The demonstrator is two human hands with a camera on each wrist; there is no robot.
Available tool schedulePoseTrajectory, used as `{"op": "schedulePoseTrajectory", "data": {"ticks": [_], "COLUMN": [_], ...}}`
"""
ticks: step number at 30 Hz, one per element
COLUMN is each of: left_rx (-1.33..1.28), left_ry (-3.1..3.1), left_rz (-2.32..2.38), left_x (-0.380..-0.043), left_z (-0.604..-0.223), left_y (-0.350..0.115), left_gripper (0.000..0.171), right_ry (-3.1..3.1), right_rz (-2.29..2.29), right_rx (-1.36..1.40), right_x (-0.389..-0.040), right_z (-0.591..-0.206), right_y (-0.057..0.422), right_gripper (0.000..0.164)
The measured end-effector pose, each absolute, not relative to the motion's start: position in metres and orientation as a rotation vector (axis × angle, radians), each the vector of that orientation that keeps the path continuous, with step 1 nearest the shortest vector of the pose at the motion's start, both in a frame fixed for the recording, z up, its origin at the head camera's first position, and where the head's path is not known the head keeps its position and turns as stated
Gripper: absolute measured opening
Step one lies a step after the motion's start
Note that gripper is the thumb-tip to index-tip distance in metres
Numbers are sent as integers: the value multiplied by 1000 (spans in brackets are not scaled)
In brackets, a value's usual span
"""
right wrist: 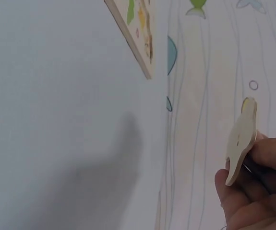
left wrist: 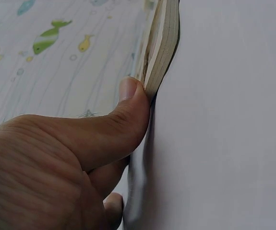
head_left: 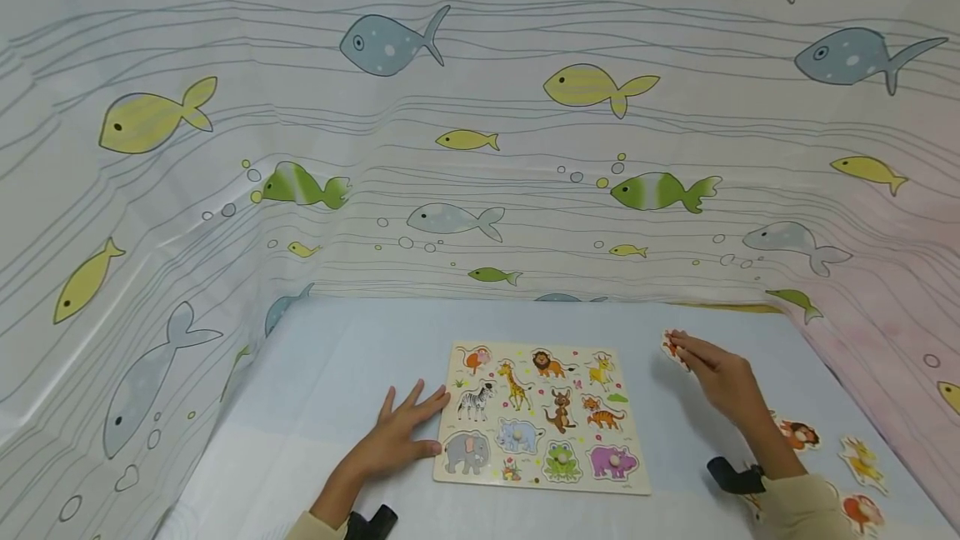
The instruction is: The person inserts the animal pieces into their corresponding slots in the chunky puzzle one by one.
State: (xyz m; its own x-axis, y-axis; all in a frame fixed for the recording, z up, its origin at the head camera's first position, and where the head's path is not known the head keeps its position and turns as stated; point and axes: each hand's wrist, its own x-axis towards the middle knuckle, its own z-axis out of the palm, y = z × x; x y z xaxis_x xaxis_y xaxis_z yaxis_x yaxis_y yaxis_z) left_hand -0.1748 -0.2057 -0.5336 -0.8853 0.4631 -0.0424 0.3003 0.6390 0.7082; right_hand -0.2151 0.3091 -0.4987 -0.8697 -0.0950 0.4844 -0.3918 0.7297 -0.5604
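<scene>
A wooden animal puzzle board (head_left: pixel 542 417) lies on the table. My left hand (head_left: pixel 397 438), fingers spread, rests at its left side. In the left wrist view the thumb (left wrist: pixel 128 91) presses against the board's edge (left wrist: pixel 164 48). Knobs stand up from the frog piece (head_left: pixel 562 462), the purple hippo piece (head_left: pixel 613 463) and a blue animal piece (head_left: pixel 517 436) in the lower part. Past the board's upper right corner, my right hand (head_left: pixel 726 380) pinches a small orange-printed puzzle piece (head_left: pixel 670 347), tilted up above the table. Its plain wooden back (right wrist: pixel 241 139) shows in the right wrist view.
Loose pieces lie at the right near my forearm: a lion (head_left: pixel 801 435), a yellow horned animal (head_left: pixel 862 465) and a red-orange one (head_left: pixel 862 513), with others partly hidden by the arm. Fish-printed sheeting (head_left: pixel 465 182) rises behind the table and along both sides.
</scene>
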Motion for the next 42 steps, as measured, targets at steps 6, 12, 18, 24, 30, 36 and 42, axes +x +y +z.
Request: {"op": "schedulePoseTrajectory", "data": {"ticks": [6,12,18,24,30,36,42], "left_rx": [625,617,604,593,591,582,596], "left_ry": [2646,2659,2660,2657,2659,2663,2659], "left_rz": [1083,1068,1067,1072,1068,1069,1075], "left_x": [-174,-174,-173,-173,-172,-171,-172], "left_z": [-535,-535,-533,-532,-530,-530,-530], "left_y": [-206,-206,-205,-204,-204,-203,-204], "left_gripper": [80,80,79,79,79,78,79], "right_ry": [-2468,-2423,-2419,-2425,-2435,-2436,-2461], "right_rz": [924,861,822,826,813,822,835], "right_rx": [443,526,552,563,595,625,639], "right_x": [-211,-208,-202,-197,-192,-189,-184], "right_z": [-497,-501,-502,-502,-505,-506,-510], "right_y": [301,294,285,276,269,261,252], "right_gripper": [33,35,35,36,38,38,37]}}
